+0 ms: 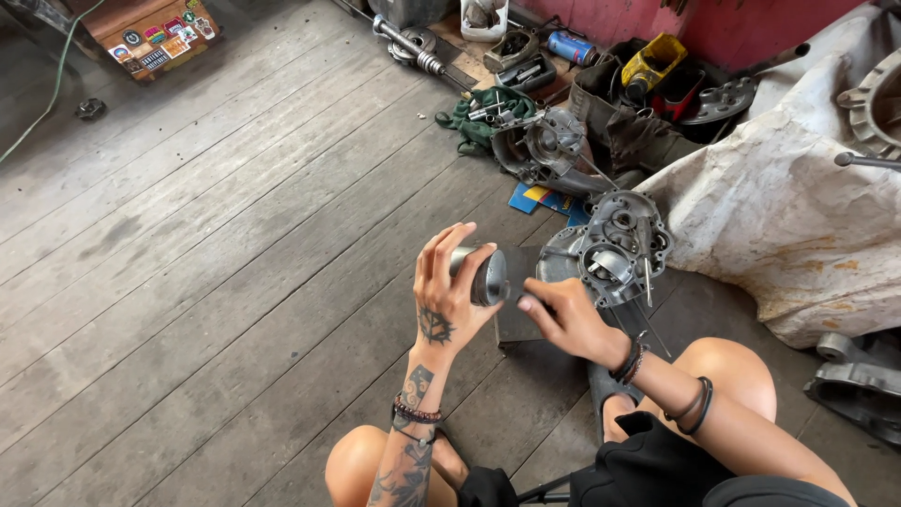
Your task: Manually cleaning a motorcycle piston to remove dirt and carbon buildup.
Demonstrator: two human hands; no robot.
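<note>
My left hand grips a short grey metal cylinder, held sideways above the wooden floor. My right hand is at the cylinder's open right end, fingers pinched together against it; whether they hold a small part is hidden. Just beyond my right hand an aluminium engine case half with round bores and long studs lies on the floor. A flat dark sheet sits under my hands. My bare knees show at the bottom edge.
A second engine casing and green rag lie further back, with tool trays, a yellow tool and a blue can. A stained white cloth covers something on the right. A dark metal part sits at right.
</note>
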